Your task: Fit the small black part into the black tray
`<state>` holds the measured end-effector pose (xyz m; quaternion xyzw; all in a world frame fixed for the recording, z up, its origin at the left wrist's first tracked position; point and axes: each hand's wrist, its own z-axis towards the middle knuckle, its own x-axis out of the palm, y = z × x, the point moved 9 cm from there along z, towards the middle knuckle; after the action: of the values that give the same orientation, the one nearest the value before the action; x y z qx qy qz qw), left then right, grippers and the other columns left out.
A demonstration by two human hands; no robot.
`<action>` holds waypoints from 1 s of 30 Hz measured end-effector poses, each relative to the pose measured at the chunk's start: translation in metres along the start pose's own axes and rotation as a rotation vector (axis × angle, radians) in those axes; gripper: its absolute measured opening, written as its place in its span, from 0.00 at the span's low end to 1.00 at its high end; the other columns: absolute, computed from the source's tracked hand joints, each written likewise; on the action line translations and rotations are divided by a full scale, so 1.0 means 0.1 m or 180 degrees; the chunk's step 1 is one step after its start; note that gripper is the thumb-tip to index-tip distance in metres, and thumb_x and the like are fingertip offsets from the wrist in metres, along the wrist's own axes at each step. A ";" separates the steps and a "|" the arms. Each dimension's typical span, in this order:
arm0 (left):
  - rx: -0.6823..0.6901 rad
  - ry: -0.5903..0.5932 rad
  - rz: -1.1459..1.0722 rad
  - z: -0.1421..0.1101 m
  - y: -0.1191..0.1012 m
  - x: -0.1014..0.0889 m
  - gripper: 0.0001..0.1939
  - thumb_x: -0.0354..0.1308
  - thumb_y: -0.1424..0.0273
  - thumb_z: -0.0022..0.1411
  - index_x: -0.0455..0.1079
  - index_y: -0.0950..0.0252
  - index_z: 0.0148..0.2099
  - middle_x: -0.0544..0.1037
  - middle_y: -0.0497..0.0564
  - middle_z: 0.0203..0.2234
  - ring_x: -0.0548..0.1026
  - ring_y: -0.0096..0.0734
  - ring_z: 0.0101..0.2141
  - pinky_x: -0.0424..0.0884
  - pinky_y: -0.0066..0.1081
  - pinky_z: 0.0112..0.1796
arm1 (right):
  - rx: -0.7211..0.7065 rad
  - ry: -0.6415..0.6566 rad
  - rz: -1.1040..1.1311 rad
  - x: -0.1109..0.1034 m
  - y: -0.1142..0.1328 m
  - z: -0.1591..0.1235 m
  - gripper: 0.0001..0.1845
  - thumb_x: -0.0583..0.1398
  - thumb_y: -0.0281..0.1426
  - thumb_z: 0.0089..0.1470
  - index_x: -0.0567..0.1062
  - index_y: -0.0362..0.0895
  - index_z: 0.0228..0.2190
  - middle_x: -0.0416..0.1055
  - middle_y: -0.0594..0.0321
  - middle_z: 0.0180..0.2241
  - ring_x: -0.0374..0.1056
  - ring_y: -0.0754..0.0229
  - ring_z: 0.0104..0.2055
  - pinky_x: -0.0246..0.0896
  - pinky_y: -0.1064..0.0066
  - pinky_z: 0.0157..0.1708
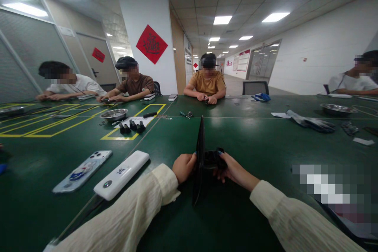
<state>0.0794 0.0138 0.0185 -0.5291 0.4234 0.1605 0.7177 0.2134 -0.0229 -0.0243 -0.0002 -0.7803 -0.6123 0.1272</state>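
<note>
Hands grip black panel above green table.

A green table carries a phone beside a white power bank — and, farther off, metal bowls, small black parts near a paper sheet, and gloves.

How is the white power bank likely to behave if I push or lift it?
The power bank looks like a rigid, smooth case, so expect it to be stiff and perhaps slippery. Lying flat on a broad side, it should slide rather than roll or tip. The cable seems to run from its near end, so it may drag or tug.
</note>
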 end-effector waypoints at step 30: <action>0.0014 -0.0032 -0.0022 -0.04 -0.07 -0.04 0.24 0.38 0.65 0.61 0.66 0.69 0.21 0.66 0.51 0.17 0.64 0.29 0.22 0.61 0.26 0.27 | -0.0024 0.0050 0.0014 -0.03 -0.07 0.07 0.14 0.42 0.41 0.59 0.55 0.43 0.39 0.70 0.63 0.16 0.65 0.63 0.14 0.55 0.79 0.10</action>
<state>0.0801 0.0086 0.0261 -0.5281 0.4183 0.1598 0.7215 0.2136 -0.0176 -0.0326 0.0024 -0.7770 -0.6149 0.1346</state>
